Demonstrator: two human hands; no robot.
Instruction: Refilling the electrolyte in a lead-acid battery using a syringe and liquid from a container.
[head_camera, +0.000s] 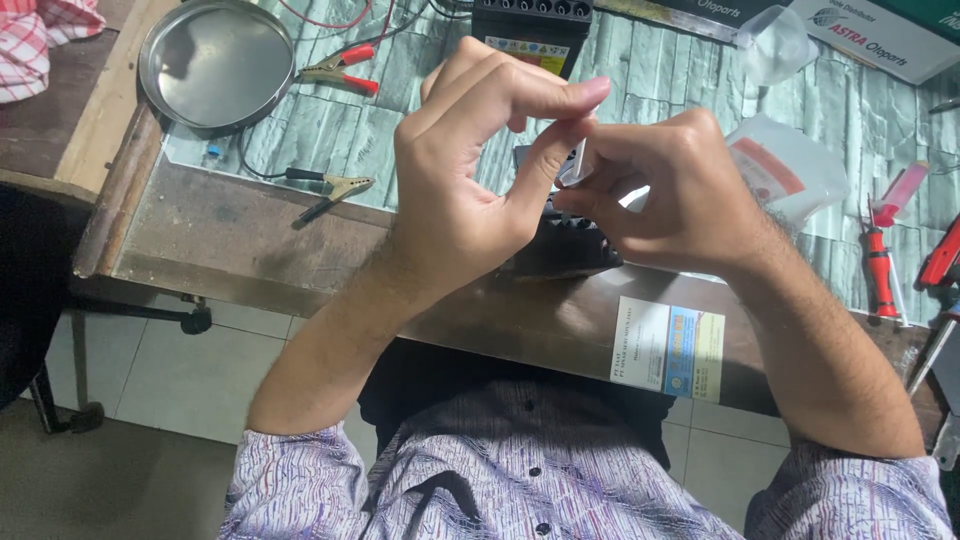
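My left hand and my right hand meet above the table's front edge. Both pinch a small white part between fingertips; most of it is hidden by the fingers. Directly beneath the hands lies a black boxy object, largely covered by them. A second black battery-like box with a coloured label stands behind the hands.
A round metal dish sits at the back left. Red clips and a black clip with wires lie near it. A clear plastic bag and red-handled screwdrivers lie at the right. A printed card hangs over the front edge.
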